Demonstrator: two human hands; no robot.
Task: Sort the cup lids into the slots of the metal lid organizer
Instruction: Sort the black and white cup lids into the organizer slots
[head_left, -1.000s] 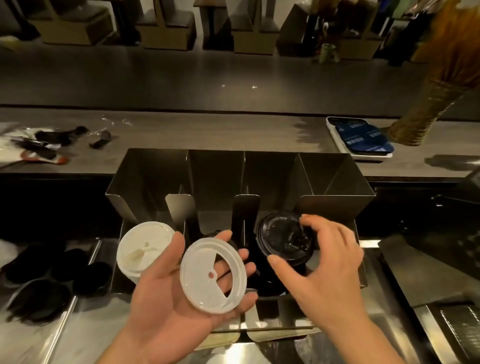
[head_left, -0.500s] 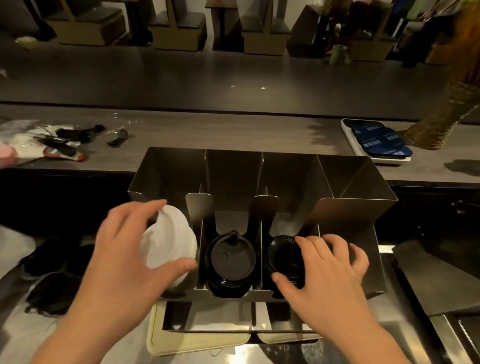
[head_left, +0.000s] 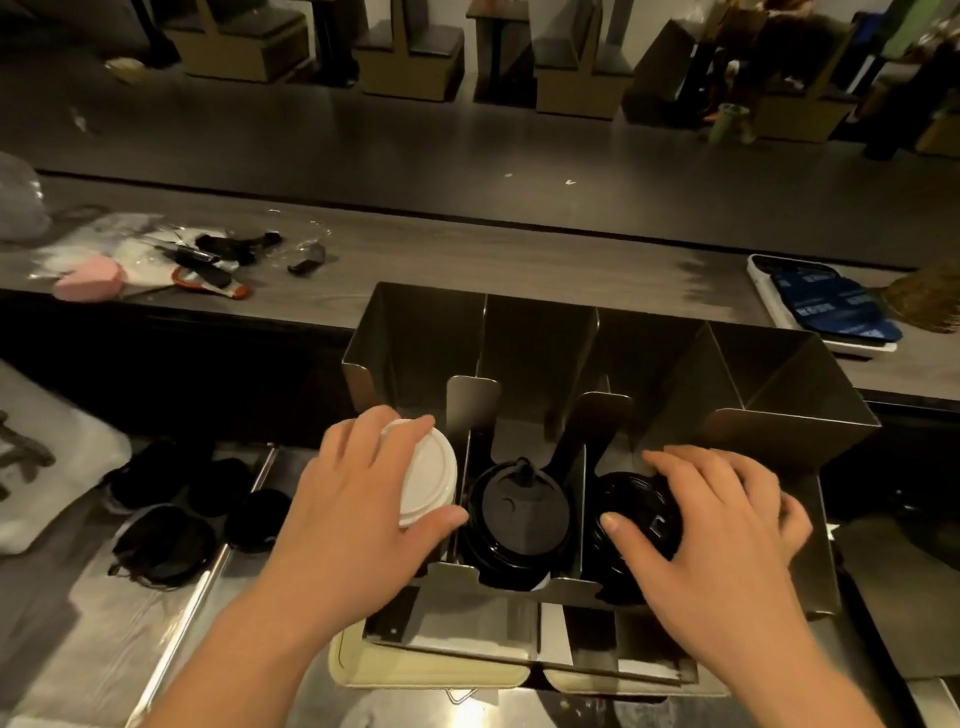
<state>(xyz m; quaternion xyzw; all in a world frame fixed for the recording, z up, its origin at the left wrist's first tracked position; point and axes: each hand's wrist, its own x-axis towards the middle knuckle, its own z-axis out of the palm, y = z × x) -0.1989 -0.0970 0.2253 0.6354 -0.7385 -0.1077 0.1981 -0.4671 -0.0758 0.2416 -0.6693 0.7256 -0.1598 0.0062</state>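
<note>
The metal lid organizer (head_left: 779, 426) stands in front of me with several slots. My left hand (head_left: 358, 499) grips the stack of white lids (head_left: 428, 475) in the leftmost slot, thumb at the front, fingers over the top. A stack of black lids (head_left: 519, 512) fills the second slot. My right hand (head_left: 722, 525) grips the black lids (head_left: 641, 506) in the third slot, thumb on their face and fingers curled over the far rim. The rightmost slot holds nothing I can see.
Loose black lids (head_left: 171, 514) lie on the steel counter to the left. A cream tray (head_left: 431, 670) sits under the organizer's front. On the wooden ledge behind are packets and a pink object (head_left: 91, 278) at left, and a tray of blue packets (head_left: 831, 309) at right.
My left hand turned over and set its white lid onto the white stack in the left slot. My right hand lowered its black lid into the third slot. The camera view shifted left.
</note>
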